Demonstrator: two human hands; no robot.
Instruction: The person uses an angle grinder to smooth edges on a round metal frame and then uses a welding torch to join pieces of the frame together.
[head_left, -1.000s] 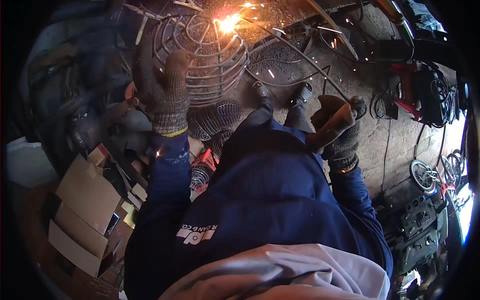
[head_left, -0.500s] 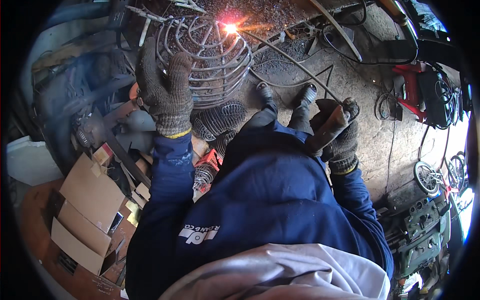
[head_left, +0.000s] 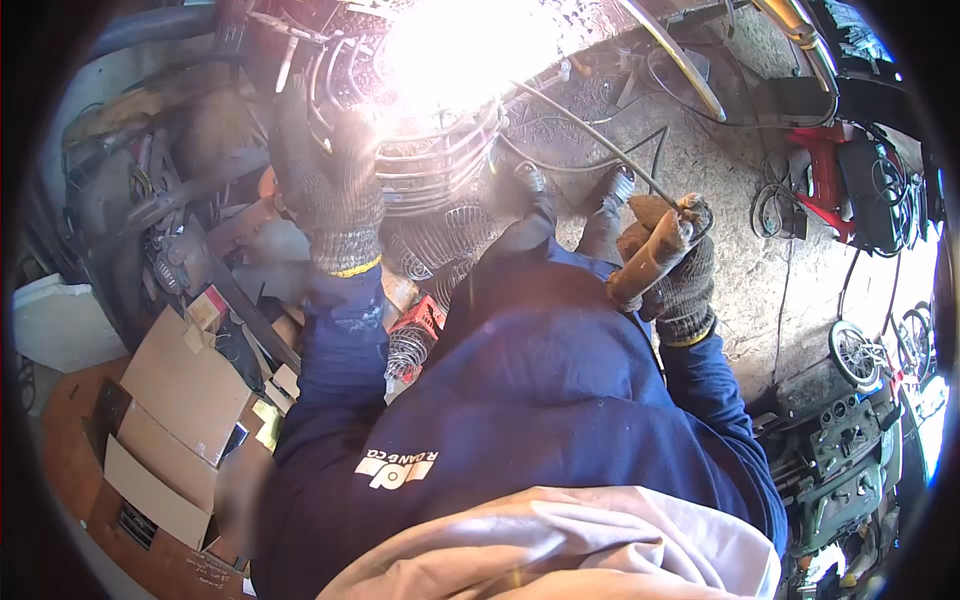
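Observation:
A round cage of bent metal rods (head_left: 445, 172) stands at the top, its upper part lost in a large white welding glare. In a knitted work glove with a yellow cuff, my left hand (head_left: 335, 205) is closed on the cage's left side, thumb apart from the fingers. My right hand (head_left: 688, 290), gloved alike, grips a welding electrode holder (head_left: 652, 262) with a worn, wrapped handle. From the holder a thin welding rod (head_left: 590, 130) slants up and left into the glare. Its tip is hidden by the light.
Several wire coils (head_left: 440, 240) lie below the cage, beside my feet (head_left: 530, 178). An opened cardboard box (head_left: 185, 400) rests on a brown table (head_left: 70, 420) at lower left. Cables (head_left: 770, 215) and a red-framed machine (head_left: 820, 180) stand at right, above a bicycle wheel (head_left: 855, 355).
The small orange glow at the rod's tip has flared into a wide white glare over the cage. Both hands stay in nearly the same places.

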